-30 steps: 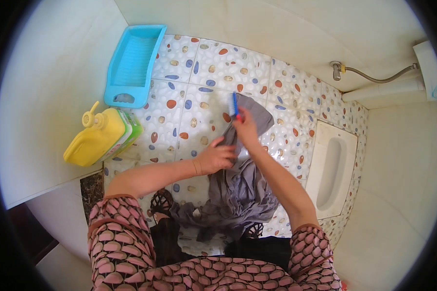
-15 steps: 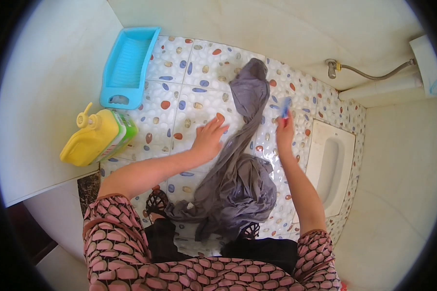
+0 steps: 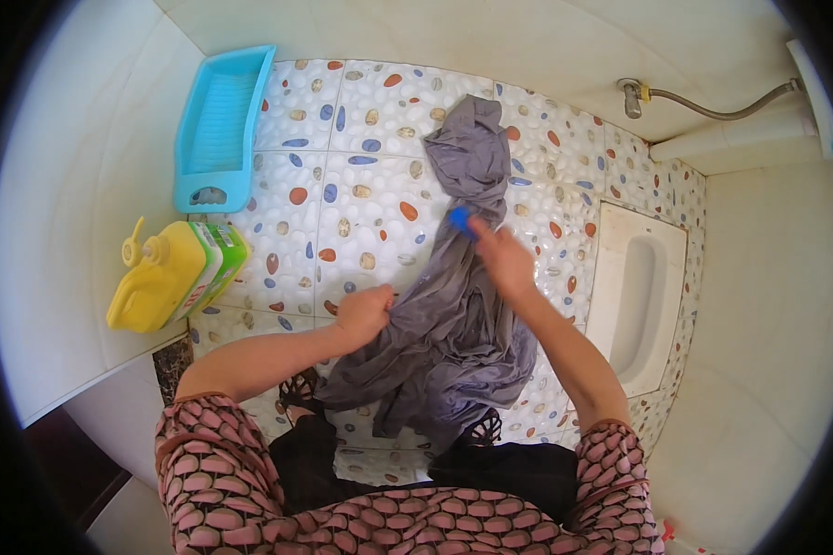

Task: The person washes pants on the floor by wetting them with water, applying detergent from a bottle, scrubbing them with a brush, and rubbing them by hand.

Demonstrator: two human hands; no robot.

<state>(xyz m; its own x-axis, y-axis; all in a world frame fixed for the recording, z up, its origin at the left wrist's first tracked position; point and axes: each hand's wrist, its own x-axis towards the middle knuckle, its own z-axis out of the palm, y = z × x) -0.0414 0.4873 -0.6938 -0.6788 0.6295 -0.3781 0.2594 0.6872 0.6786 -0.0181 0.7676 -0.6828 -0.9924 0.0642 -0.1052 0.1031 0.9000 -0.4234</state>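
Observation:
A grey garment lies stretched out on the pebble-patterned tile floor, its far end bunched near the wall. My left hand is closed on the garment's left edge and pins it down. My right hand holds a small blue brush pressed against the middle of the cloth.
A light blue washboard tray leans by the left wall. A yellow detergent jug with a green bottle beside it lies at the left. A white squat toilet pan is at the right; a tap with hose is on the far wall.
The garment was spread out longer toward the far wall. My right hand moved with the brush from the cloth's right side back onto its middle; my left hand slid nearer and gripped the edge.

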